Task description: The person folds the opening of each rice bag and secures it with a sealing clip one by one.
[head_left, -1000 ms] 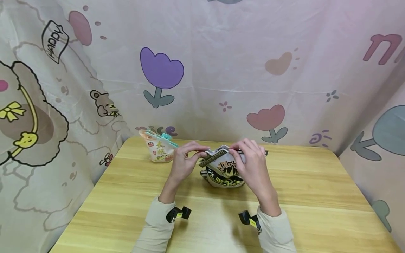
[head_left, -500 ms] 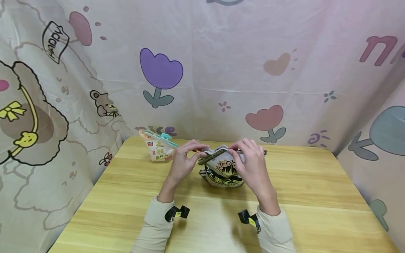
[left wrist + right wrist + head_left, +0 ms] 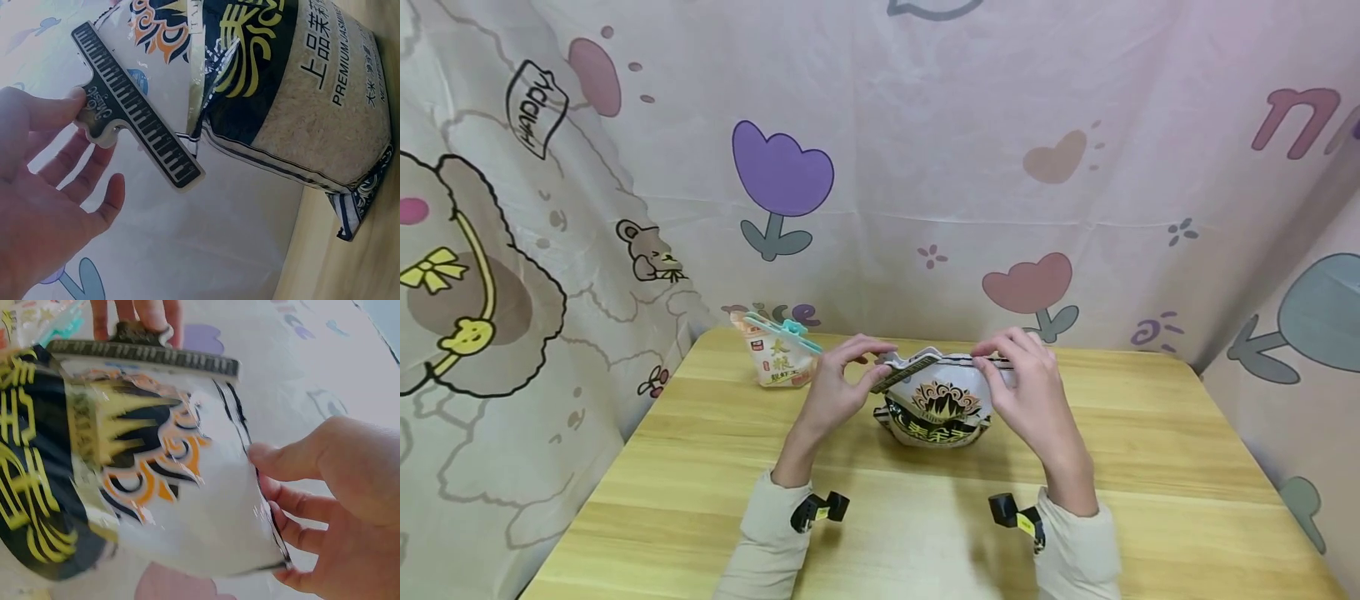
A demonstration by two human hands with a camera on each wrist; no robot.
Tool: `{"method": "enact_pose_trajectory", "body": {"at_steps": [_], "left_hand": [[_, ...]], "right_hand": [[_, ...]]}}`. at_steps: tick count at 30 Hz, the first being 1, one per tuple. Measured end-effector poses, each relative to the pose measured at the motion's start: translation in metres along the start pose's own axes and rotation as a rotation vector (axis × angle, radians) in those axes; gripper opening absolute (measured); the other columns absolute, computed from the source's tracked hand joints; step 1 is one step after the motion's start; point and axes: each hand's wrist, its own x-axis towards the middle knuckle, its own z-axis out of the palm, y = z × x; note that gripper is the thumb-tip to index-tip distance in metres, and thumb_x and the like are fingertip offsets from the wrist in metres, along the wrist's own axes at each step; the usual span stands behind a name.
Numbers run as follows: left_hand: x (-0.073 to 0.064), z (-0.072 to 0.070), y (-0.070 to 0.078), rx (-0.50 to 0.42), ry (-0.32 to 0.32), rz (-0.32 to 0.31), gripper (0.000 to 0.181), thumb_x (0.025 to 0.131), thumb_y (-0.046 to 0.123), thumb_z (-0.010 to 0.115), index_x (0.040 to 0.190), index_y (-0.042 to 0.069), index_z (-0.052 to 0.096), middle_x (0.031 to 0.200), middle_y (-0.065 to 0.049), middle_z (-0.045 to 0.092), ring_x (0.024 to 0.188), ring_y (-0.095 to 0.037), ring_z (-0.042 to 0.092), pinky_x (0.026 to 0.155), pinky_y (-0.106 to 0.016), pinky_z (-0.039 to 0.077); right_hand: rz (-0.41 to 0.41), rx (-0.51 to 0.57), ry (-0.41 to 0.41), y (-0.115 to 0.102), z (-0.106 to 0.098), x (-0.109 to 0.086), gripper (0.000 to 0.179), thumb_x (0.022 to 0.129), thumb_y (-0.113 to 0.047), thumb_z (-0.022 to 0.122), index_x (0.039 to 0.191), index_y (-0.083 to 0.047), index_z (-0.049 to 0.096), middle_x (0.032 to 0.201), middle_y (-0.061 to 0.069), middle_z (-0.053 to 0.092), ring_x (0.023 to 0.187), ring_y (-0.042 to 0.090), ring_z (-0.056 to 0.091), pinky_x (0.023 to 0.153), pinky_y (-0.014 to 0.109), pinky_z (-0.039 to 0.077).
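A rice bag [image 3: 940, 417] with a black band, yellow characters and a gold-and-black crown print stands on the wooden table [image 3: 910, 533]. At its upper left corner sits a bag clip [image 3: 134, 103] with a piano-key pattern and the word "Music", slanting across the bag's top. My left hand [image 3: 841, 387] pinches the clip's handle between thumb and index finger. Farther right, the thumb and fingers of my right hand [image 3: 1030, 392] pinch the bag's black-lined top edge. In the right wrist view the bag's white upper part [image 3: 212, 519] stretches flat between the clip and this hand.
Behind and to the left stands a smaller white-and-orange bag [image 3: 778, 358], closed at the top by a teal clip [image 3: 793, 327]. A printed curtain [image 3: 880, 167] hangs along the table's back edge and both sides.
My right hand has slid right along the bag's top edge, uncovering more of the crown print. My left hand stays at the clip.
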Motion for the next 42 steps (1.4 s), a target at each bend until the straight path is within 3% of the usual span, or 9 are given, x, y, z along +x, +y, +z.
{"method": "enact_pose_trajectory", "body": {"at_steps": [4,8,11,16,20,26,33,42], "left_hand": [[-0.001,0.000,0.007,0.016,0.015,0.026,0.032,0.091,0.006,0.077,0.123,0.010,0.072,0.116,-0.002,0.073,0.110,-0.019,0.064,0.095,-0.046,0.049],[0.003,0.007,0.022,0.053,0.045,0.108,0.033,0.091,0.006,0.077,0.123,0.008,0.072,0.121,-0.005,0.072,0.116,-0.021,0.063,0.107,-0.044,0.044],[0.006,0.019,0.033,0.141,0.057,0.161,0.030,0.091,0.009,0.077,0.121,0.009,0.073,0.124,-0.003,0.070,0.119,-0.021,0.060,0.110,-0.047,0.039],[0.011,0.043,0.043,0.316,0.017,0.217,0.025,0.096,0.018,0.074,0.121,0.014,0.074,0.124,-0.002,0.068,0.119,-0.019,0.055,0.100,-0.047,0.037],[0.013,0.054,0.042,0.423,0.040,0.230,0.017,0.096,0.017,0.072,0.113,0.015,0.076,0.117,-0.001,0.069,0.114,-0.020,0.056,0.097,-0.046,0.037],[0.022,0.058,0.039,0.486,0.056,0.244,0.007,0.098,0.011,0.067,0.097,0.014,0.072,0.105,0.002,0.068,0.101,-0.020,0.056,0.094,-0.045,0.038],[0.039,0.054,0.031,0.509,0.049,0.239,0.010,0.097,0.008,0.063,0.093,0.014,0.070,0.101,0.002,0.067,0.096,-0.020,0.057,0.092,-0.046,0.039],[0.066,0.046,0.013,0.473,0.011,0.165,0.006,0.098,0.008,0.064,0.096,0.012,0.068,0.119,-0.005,0.061,0.106,-0.025,0.060,0.094,-0.051,0.041]], "right_hand": [[0.009,0.009,-0.030,0.005,-0.005,0.000,0.013,0.090,0.001,0.075,0.097,-0.010,0.074,0.100,0.001,0.067,0.097,0.026,0.056,0.095,0.051,0.036],[0.003,0.012,-0.047,0.008,-0.008,0.000,0.013,0.090,0.000,0.075,0.097,-0.011,0.074,0.099,0.000,0.067,0.094,0.025,0.057,0.092,0.049,0.037],[-0.012,0.004,-0.048,0.009,-0.010,-0.001,0.015,0.089,0.001,0.077,0.095,-0.012,0.073,0.096,-0.001,0.067,0.091,0.025,0.057,0.090,0.048,0.037],[-0.038,-0.028,-0.043,0.008,-0.009,-0.003,0.018,0.086,0.003,0.078,0.092,-0.012,0.071,0.094,-0.002,0.066,0.090,0.022,0.054,0.088,0.048,0.035],[-0.066,-0.043,-0.038,0.007,-0.004,-0.003,0.016,0.087,0.002,0.077,0.091,-0.012,0.070,0.093,-0.003,0.065,0.091,0.019,0.053,0.088,0.049,0.035],[-0.112,-0.024,-0.003,0.009,0.003,0.001,0.014,0.089,0.001,0.074,0.092,-0.012,0.068,0.092,-0.003,0.064,0.090,0.019,0.051,0.082,0.042,0.033],[-0.168,-0.002,0.050,0.016,0.016,0.014,0.012,0.090,0.002,0.071,0.094,-0.008,0.066,0.093,0.001,0.063,0.089,0.022,0.051,0.079,0.040,0.032],[-0.182,-0.102,0.031,0.023,0.027,0.048,0.013,0.089,0.004,0.072,0.093,-0.007,0.066,0.094,0.005,0.063,0.089,0.027,0.050,0.077,0.043,0.035]]}}
